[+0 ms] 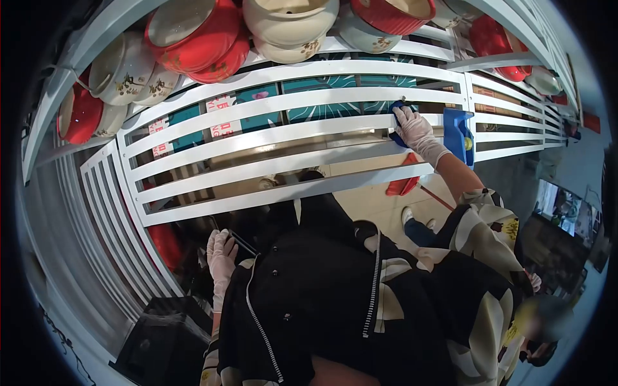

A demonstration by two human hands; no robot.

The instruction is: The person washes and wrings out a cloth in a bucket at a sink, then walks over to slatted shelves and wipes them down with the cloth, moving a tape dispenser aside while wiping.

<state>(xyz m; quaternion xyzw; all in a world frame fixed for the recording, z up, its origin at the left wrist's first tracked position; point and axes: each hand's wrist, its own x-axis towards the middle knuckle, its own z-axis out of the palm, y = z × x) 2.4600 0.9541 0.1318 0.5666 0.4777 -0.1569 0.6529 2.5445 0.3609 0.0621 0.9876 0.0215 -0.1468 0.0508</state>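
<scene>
My right hand (420, 135), in a pale thin glove, presses a dark blue cloth (399, 139) against the slats of a white rack shelf (296, 101). Its fingers are closed over the cloth. Just right of it, a blue plastic holder (458, 136) hangs on the rack, with something yellow-green inside. Low on the left, my left hand (222, 257), gloved too, is beside my dark jacket with its fingers bent together. Thin dark edges lie close to those fingertips; what the fingers hold, if anything, I cannot make out.
Red pots (193, 35) and cream pots (290, 26) stand along the upper shelf. Teal patterned boxes (322, 96) lie behind the slats. A red dustpan-like thing (403, 177) is on the floor. Another person's shoe (407, 216) shows nearby. A black bin-like box (161, 338) stands lower left.
</scene>
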